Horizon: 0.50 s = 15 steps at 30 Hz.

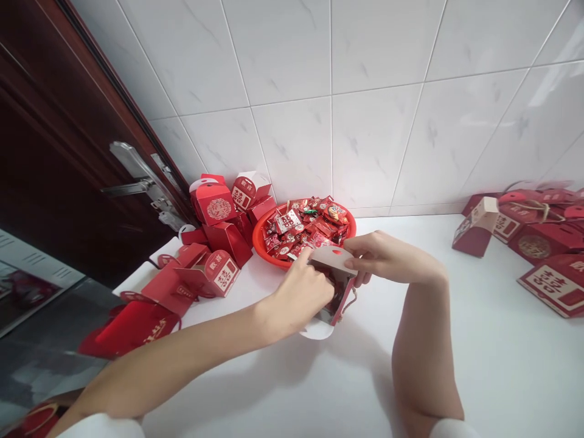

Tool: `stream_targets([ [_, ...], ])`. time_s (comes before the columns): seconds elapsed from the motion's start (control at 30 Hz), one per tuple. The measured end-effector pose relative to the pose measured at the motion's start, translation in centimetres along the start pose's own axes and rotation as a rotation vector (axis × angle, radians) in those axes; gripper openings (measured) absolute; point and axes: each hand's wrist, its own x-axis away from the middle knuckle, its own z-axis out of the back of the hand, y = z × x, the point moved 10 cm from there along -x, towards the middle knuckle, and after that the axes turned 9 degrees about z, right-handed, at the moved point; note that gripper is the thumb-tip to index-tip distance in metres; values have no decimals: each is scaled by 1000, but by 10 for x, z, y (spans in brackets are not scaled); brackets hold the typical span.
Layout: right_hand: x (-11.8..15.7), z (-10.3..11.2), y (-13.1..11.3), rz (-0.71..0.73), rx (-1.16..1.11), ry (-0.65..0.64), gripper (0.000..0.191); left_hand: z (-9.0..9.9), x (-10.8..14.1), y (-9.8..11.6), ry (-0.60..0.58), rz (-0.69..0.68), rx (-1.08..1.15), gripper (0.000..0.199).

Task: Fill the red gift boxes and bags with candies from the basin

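The right hand [371, 258] pinches an open red-and-white cardboard box [345, 298] before a round red plastic bowl [258, 243] of candies [314, 228]. The half-curled left hand [303, 295] blocks its inside, grip unclear. Red cartons [216, 207] crowd leftward.

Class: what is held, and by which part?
An open gift box: the right hand pinches its upper flap; whether the left hand grips is unclear.

The box [345, 298] is smooth card; the basin [258, 244] — glossy plastic.
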Motion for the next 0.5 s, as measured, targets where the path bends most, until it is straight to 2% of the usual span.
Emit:
stream_targets([
  [0.13,4,-1,10,-55,-3,-39,25,-17,0,12,-70,-13,45,9],
  [0.3,0,-13,25,-149,-24,-144,30,-31,15,19,-70,-130,195,16],
  [0.5,-20,-21,50,-241,19,-183,24,-49,24,11,54,-124,224,15],
])
